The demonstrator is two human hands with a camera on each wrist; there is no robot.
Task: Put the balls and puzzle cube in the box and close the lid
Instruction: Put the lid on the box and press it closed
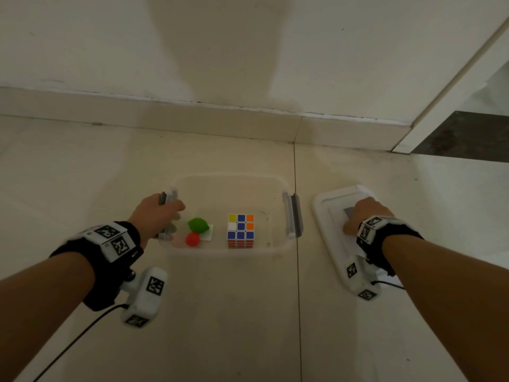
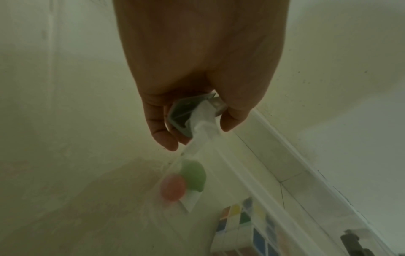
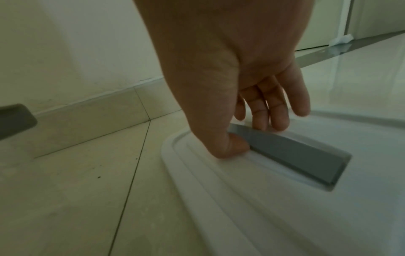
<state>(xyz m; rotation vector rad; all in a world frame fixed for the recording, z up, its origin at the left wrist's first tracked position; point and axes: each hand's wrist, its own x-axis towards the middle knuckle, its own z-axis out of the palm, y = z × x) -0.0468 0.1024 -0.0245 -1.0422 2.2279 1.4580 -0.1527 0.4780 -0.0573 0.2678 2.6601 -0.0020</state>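
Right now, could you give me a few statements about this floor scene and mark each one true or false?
1. The multicoloured puzzle cube sits inside the clear plastic box. True.
2. The white plastic lid covers the box. False: it lies on the floor beside it.
3. The left hand grips the box's grey side latch. True.
4. The right hand holds the red ball. False: it is pinching the lid's grey handle.

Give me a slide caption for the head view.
Left hand grips the box latch; right hand grasps the lid handle.
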